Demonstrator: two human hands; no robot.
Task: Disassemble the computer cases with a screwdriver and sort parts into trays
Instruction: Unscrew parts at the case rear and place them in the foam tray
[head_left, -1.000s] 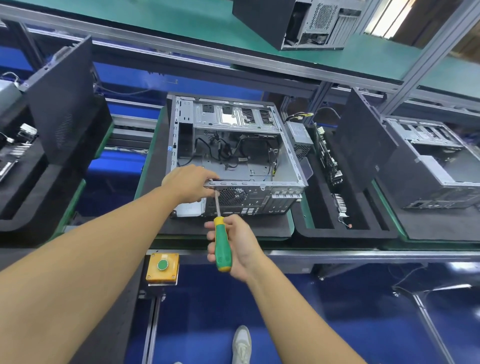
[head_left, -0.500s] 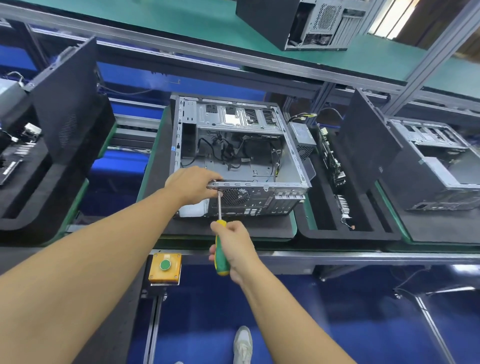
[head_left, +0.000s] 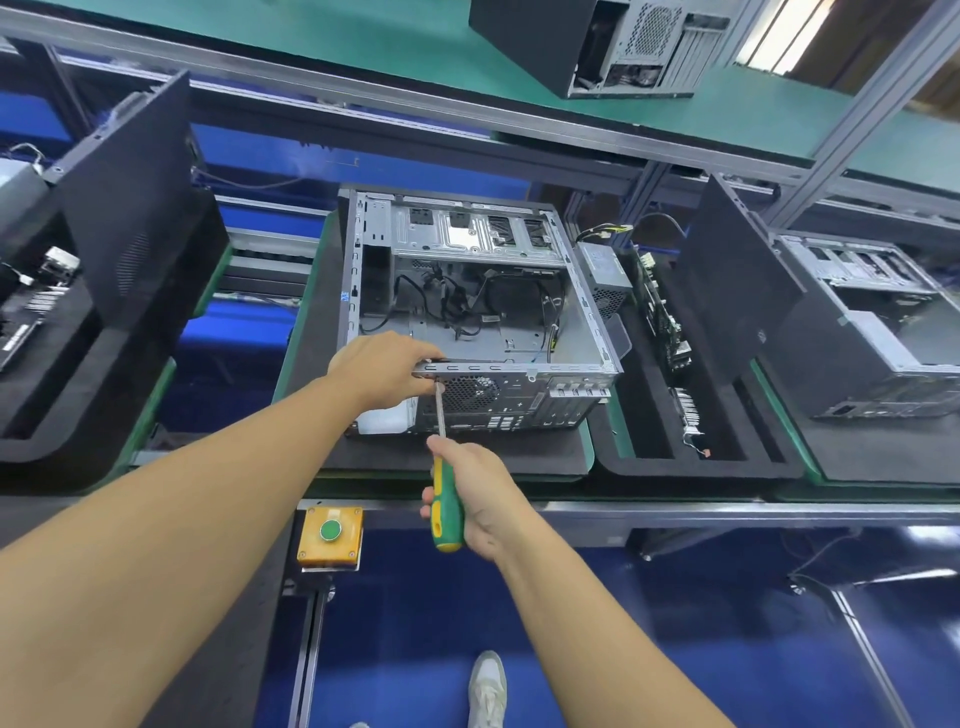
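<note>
Head view: the scene is nearly as it was half a second back. The left hand (head_left: 382, 369) still grips the near top rail of the open case (head_left: 483, 312), fingers curled over the rail's left end. The right hand (head_left: 475, 501) stays clenched around the green-and-yellow screwdriver (head_left: 444, 499); its handle now shows more below the fist, and the shaft rises to the tip just under the rail, beside the left fingers. The case sits on a black mat (head_left: 467, 452), with a black foam tray (head_left: 701, 457) of removed parts to its right. A small blue sticker on the case's left frame is too blurred to read.
</note>
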